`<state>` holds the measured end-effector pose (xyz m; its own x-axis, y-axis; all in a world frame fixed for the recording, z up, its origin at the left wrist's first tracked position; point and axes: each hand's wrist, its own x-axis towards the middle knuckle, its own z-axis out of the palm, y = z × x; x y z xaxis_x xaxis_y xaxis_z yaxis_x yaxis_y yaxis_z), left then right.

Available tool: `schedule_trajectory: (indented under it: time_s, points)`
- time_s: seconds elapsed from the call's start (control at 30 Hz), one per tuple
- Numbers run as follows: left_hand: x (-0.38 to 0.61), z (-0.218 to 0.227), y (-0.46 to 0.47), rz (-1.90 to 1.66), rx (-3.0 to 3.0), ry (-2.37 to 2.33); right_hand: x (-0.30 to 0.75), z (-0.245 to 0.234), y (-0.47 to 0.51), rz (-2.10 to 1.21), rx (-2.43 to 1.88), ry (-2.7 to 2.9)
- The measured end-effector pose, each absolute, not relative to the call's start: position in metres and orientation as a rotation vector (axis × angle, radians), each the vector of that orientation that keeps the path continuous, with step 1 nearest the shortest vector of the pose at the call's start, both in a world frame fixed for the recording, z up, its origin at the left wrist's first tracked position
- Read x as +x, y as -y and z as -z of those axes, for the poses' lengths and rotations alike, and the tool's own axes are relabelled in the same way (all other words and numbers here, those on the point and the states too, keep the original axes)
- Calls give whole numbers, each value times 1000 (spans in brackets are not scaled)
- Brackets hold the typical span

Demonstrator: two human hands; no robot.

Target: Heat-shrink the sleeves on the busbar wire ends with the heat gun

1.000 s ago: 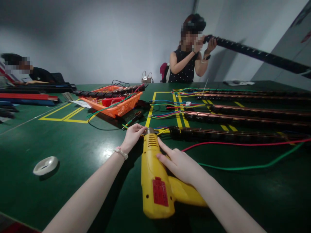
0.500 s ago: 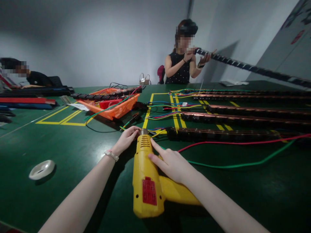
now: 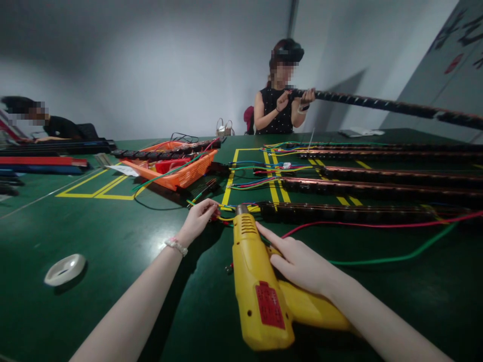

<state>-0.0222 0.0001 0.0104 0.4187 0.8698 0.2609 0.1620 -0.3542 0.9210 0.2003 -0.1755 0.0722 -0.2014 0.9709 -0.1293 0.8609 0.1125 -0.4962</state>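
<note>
My right hand [image 3: 302,259] is closed on a yellow heat gun [image 3: 260,281], its fingers along the side of the body. The gun's metal nozzle [image 3: 242,208] points away from me, close to several coloured wires. My left hand [image 3: 199,221] pinches wire ends to the left of the nozzle; a yellow wire [image 3: 226,219] runs from its fingertips towards the nearest long black bar [image 3: 339,212]. The exact grip on the wire tips is partly hidden by the fingers.
An orange basket [image 3: 184,178] with parts stands ahead on the left. A white oval ring [image 3: 65,270] lies at left. More long bars with wires lie on the right, crossed by red [image 3: 362,224] and green [image 3: 400,259] wires. Across the table a person [image 3: 277,105] holds a long strip.
The heat gun and my right hand have shifted right, away from my left hand, exposing the wires between. The person across has lowered the strip somewhat.
</note>
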Motion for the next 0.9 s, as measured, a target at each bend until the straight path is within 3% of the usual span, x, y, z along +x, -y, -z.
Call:
schedule_trajectory:
  time_s: [0.9]
  points:
    - [-19,-12,-4,-980,1681,-852,231,-56,188,-951,-1775,1827]
